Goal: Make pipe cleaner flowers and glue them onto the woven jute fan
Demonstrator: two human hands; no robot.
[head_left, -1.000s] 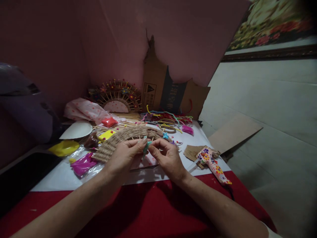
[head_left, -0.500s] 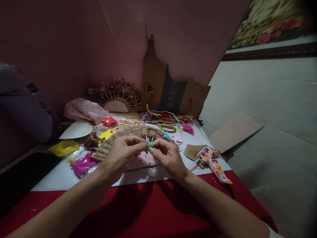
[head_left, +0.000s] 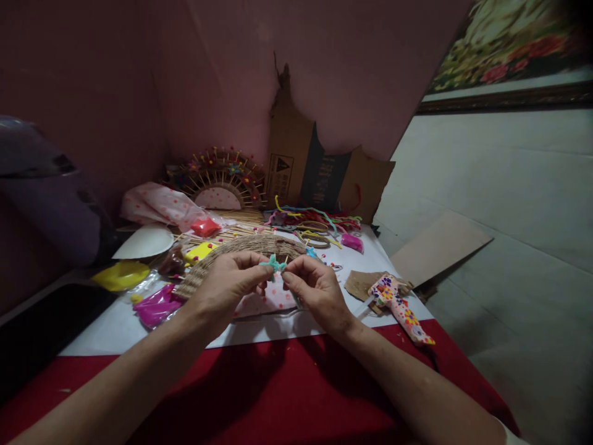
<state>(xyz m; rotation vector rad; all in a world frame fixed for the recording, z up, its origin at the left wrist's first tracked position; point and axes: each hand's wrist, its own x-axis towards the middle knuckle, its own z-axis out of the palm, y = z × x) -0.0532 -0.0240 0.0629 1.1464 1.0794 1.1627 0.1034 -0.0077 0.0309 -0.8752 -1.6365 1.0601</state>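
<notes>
Between my two hands is a small turquoise pipe-cleaner star [head_left: 274, 264], held above the table. The thumb and forefinger of my left hand [head_left: 236, 272] pinch its left side. My right hand [head_left: 312, 284] pinches its right tip, the fingers closed. Behind and below my hands lies a half-round fan [head_left: 231, 250] wrapped in brown twine, with a pink dotted centre [head_left: 266, 301] and thin sticks ending in coloured beads. A blue star [head_left: 311, 252] sits on the fan's right part. My hands hide some of the fan.
A finished-looking bead-tipped fan [head_left: 222, 191] leans at the back beside torn cardboard [head_left: 290, 148]. Pipe cleaners [head_left: 319, 216] and scissors lie at the back right. A cloth-covered glue gun [head_left: 401, 312] rests at right. Packets of yellow [head_left: 121, 275] and magenta clay [head_left: 157, 306] lie left.
The turquoise star has turned and shifted slightly left. My right fingers have moved from its middle to its right tip, so more of the star shows between my hands.
</notes>
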